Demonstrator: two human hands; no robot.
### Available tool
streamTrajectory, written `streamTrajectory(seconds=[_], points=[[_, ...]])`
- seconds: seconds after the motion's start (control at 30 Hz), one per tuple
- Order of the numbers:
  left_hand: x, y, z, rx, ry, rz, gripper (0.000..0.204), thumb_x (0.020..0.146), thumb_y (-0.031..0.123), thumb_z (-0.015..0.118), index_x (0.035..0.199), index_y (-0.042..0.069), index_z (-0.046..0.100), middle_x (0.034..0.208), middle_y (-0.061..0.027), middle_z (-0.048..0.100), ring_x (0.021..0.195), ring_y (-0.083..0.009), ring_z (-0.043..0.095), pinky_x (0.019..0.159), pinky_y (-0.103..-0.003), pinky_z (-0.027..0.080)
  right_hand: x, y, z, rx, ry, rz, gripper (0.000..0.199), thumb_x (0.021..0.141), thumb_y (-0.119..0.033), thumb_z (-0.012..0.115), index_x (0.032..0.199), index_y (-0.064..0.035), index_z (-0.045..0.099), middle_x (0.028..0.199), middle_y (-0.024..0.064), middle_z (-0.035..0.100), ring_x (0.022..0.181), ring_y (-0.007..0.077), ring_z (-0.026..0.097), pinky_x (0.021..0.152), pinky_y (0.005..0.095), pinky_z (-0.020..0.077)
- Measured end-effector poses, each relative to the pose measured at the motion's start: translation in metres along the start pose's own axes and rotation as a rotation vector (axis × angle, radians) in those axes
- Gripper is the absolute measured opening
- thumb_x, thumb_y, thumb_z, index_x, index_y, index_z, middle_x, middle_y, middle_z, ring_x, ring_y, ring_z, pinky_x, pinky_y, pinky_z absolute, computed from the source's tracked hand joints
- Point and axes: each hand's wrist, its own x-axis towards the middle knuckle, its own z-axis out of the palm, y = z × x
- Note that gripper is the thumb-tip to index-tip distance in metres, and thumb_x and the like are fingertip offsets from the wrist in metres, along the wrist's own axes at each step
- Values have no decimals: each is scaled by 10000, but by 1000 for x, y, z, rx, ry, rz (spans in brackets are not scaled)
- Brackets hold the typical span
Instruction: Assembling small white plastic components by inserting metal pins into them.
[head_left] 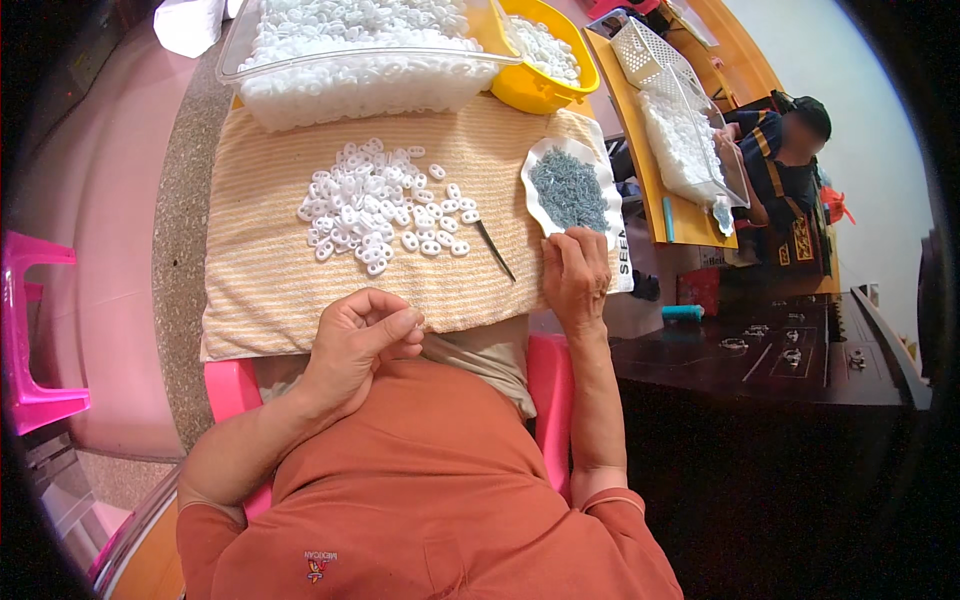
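Left hand pinches a small white plastic piece in its fingers above the towel's near edge, right hand with fingers together at the dish of grey screws — picking one up, I'd judge, then mating them.

Orange short-sleeved shirt with a small chest emblem, forearms bare.

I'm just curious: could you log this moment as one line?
left hand: pinching small white plastic piece | right hand: at white scalloped dish of grey metal screws | white pieces heaped on striped towel
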Motion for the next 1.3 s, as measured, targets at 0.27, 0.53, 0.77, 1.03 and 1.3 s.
streamTrajectory(seconds=[0.27,0.53,0.77,1.03,1.3], points=[[0,0,0,9,7,2,106,876,98,653,934,29,596,851,-56,659,740,-110,645,656,-247,568,-1,1,1,-13,0,-40,91,789,-46,660,854,-13,605,865,136,586,823,327,560,712,399,468],[1,-1,-1,-13,-4,6,102,883,94,642,947,33,590,860,-58,659,744,-107,641,654,-246,567,-5,-1,1,61,77,41,82,824,-9,620,895,18,590,890,172,587,822,337,576,697,395,478],[0,1,1,-13,-2,20,101,888,87,635,966,37,596,886,-61,664,764,-106,638,661,-242,563,6,-25,-17,247,66,146,59,852,-1,603,896,17,568,885,152,578,806,267,572,727,328,466],[0,-1,-2,31,-122,-10,168,866,81,668,1012,13,620,898,-63,663,767,-117,633,697,-256,553,9,-96,-34,1011,-323,273,12,892,14,563,881,17,558,922,97,558,861,166,535,800,270,433],[-3,4,-2,-80,-154,-124,127,878,75,649,990,31,609,888,-55,653,744,-124,635,671,-250,553,11,-119,-26,1093,-400,189,50,865,-10,617,890,8,578,882,113,586,800,187,568,724,289,460]])
